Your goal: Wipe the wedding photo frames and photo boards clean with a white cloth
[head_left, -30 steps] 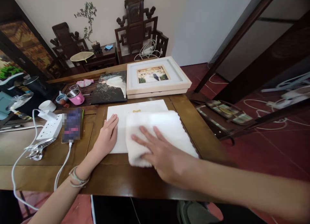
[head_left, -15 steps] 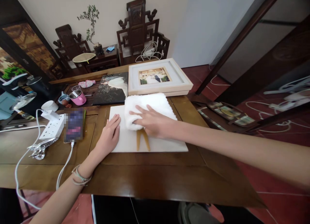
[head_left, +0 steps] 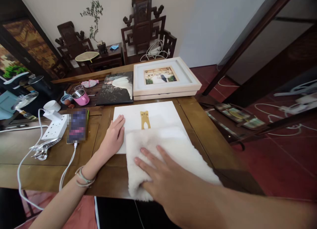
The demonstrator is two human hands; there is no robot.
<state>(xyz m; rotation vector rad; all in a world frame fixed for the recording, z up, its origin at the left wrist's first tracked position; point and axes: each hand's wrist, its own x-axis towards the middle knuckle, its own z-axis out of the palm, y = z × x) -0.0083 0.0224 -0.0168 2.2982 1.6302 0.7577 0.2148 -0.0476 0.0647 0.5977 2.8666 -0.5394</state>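
A white board (head_left: 163, 110) lies on the wooden table, with a tan cat-shaped figure (head_left: 144, 117) on its surface. Flat on the board's left edge rests my left hand (head_left: 113, 136), its fingers stretched out. My right hand (head_left: 170, 181) grips a folded white fluffy towel (head_left: 173, 139), with the fingers spread over the top and the thumb tucked into the fold. The towel covers the near right part of the board, hides the lower end of the figure and reaches past the table's front edge.
Behind the board stand a pale box frame (head_left: 138, 94) with a picture and a dark photo panel (head_left: 106, 92). To the left are a phone (head_left: 78, 125) on a cable, a white power strip (head_left: 54, 127) and a pink mug (head_left: 81, 98).
My right hand has drawn the towel across the board toward me, uncovering the figure's upper part. My left hand stays in place on the board.
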